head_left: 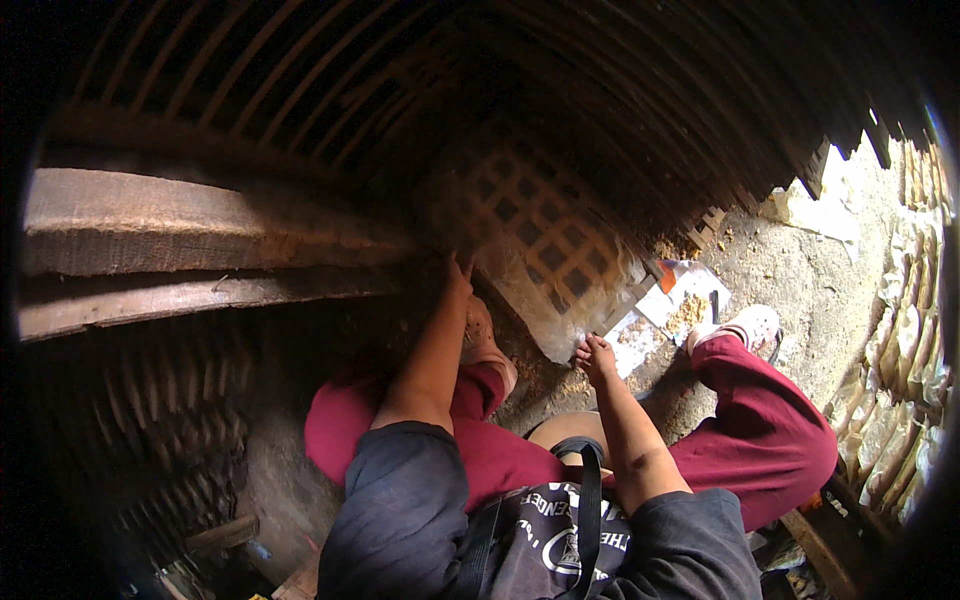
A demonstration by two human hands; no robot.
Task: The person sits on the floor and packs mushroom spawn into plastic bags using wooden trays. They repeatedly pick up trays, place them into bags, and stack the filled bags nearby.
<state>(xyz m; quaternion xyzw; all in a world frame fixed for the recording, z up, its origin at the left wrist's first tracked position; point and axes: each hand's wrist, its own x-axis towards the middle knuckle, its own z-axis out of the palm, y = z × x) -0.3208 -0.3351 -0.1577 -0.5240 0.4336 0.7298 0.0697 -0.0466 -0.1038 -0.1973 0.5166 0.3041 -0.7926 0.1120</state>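
A clear plastic sheet (545,335) lies over a grid of dark squares set between pale strips (548,222), in front of me. My right hand (596,358) is closed, its fingers pinching the near right corner of the sheet. My left hand (459,272) is at the sheet's near left edge, half in shadow, with its fingers drawn together on the plastic. What the dark squares are made of is hard to make out through the sheet.
Thick wooden planks (190,225) run along the left. White papers with crumbly scraps (685,312) lie beside my right foot (752,328). Slatted walls rise ahead, and rows of wrapped, pale pieces (890,400) stand at the right. I sit on a round, light-coloured seat (570,428).
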